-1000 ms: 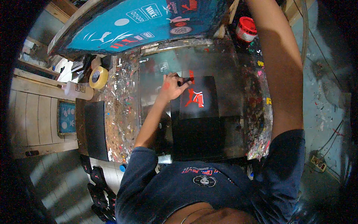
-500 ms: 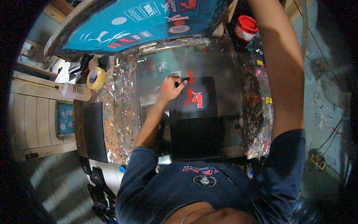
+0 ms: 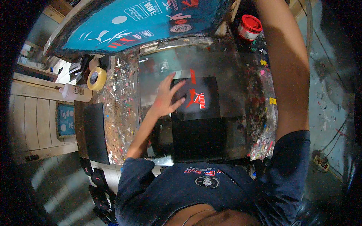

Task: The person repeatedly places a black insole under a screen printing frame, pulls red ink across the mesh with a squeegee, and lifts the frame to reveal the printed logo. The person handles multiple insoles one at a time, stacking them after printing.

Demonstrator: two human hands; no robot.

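Note:
My left hand (image 3: 169, 96) is open, fingers spread, over the left edge of a black sheet (image 3: 199, 137) on the glossy, translucent work board (image 3: 233, 75). A red-and-white printed emblem (image 3: 196, 100) shows beside its fingertips, with a red mark (image 3: 192, 76) above. Whether the fingers touch the surface I cannot tell. My right arm reaches up along the right side past the top edge, its hand out of sight. Above the board stands a raised screen frame with blue mesh (image 3: 98, 30) carrying white and red stencil shapes.
A red tub (image 3: 250, 28) stands at back right. A yellow tape roll (image 3: 96, 78), a pale bottle (image 3: 75, 92) and another black sheet (image 3: 95, 133) are on the left of the paint-spattered table (image 3: 120, 113). A power strip (image 3: 320, 162) lies low on the right; several black pieces (image 3: 100, 196) are lower left.
My left hand has moved down and left from the red mark. Its fingers, earlier closed on a small dark shape, are now spread open. My right arm has shifted slightly.

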